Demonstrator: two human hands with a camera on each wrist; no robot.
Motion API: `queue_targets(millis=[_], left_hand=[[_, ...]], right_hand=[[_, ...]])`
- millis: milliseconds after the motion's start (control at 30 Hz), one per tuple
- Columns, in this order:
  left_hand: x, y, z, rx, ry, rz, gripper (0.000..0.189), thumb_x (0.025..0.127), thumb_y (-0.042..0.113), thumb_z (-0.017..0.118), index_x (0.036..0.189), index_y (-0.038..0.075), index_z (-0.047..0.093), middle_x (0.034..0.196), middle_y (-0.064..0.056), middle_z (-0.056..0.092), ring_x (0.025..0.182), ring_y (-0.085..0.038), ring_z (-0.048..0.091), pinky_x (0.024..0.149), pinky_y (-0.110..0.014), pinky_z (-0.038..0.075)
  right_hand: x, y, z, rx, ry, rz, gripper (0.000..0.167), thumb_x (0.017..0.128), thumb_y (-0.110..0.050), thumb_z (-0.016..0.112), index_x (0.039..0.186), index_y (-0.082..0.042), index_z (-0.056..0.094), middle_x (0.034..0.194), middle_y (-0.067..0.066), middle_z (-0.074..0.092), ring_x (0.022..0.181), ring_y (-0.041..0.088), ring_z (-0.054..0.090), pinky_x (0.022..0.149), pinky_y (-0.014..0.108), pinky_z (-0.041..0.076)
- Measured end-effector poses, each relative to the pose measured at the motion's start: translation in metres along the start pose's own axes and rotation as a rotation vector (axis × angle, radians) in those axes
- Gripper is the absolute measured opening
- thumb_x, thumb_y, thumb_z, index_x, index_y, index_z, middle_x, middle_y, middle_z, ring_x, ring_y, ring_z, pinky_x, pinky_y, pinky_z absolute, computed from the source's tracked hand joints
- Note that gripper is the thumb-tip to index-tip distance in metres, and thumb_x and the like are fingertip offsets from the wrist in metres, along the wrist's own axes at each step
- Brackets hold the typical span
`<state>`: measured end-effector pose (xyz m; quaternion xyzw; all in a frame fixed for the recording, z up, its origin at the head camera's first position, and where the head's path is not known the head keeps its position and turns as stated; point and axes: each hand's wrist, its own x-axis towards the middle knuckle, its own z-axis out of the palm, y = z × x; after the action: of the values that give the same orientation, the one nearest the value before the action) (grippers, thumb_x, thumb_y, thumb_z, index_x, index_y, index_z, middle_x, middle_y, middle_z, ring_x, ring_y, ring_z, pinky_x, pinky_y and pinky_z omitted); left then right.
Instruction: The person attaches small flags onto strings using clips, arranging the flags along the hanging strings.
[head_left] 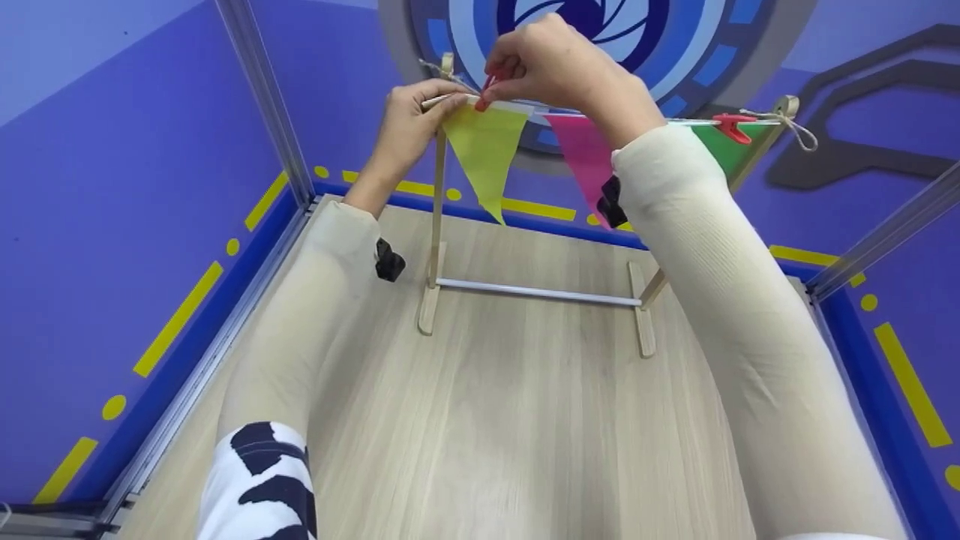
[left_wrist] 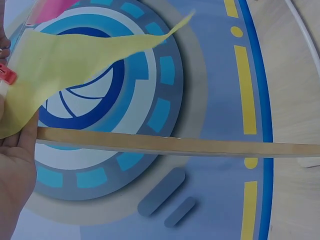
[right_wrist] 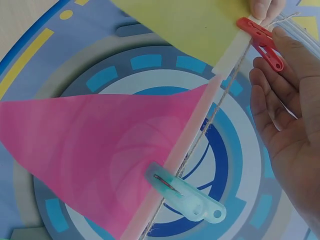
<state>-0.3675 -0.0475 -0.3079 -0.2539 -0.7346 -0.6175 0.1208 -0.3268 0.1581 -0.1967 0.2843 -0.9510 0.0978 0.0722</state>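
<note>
My right hand (head_left: 559, 64) pinches a red clothespin (right_wrist: 260, 37), whose jaws sit over the top edge of a yellow pennant (head_left: 487, 142) and the string (right_wrist: 215, 112) behind it. At the pennant's upper left corner, my left hand (head_left: 412, 124) pinches the white top band between thumb and fingers. To the right hangs a pink pennant (right_wrist: 115, 135), fastened to the string by a pale teal clothespin (right_wrist: 185, 192). Farther right, another red clothespin (head_left: 733, 127) holds a green pennant (head_left: 727, 154), partly hidden by my right forearm.
A wooden stand carries the string, with a left post (head_left: 439, 210), a right post (head_left: 754, 157) and a white crossbar (head_left: 540, 291) low between its feet. It stands on a wood-grain table (head_left: 510, 420). Blue printed panels (head_left: 150, 150) and metal rails surround the table.
</note>
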Motion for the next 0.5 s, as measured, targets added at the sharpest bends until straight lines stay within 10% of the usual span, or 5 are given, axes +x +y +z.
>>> queue_targets(millis=[500], left_hand=[[-0.013,-0.006,-0.01,-0.153,0.178,-0.082,0.021,0.101,0.018,0.066,0.116,0.005,0.069,0.103,-0.013,0.073,0.085,-0.026,0.07,0.067,-0.025,0.054]], right_hand=[[-0.013,0.01,-0.001,-0.004,0.049,0.039,0.054,0.103,-0.041,0.057,0.15,-0.016,0.049,0.12,0.008,0.068,0.103,0.019,0.064,0.101,0.032,0.053]])
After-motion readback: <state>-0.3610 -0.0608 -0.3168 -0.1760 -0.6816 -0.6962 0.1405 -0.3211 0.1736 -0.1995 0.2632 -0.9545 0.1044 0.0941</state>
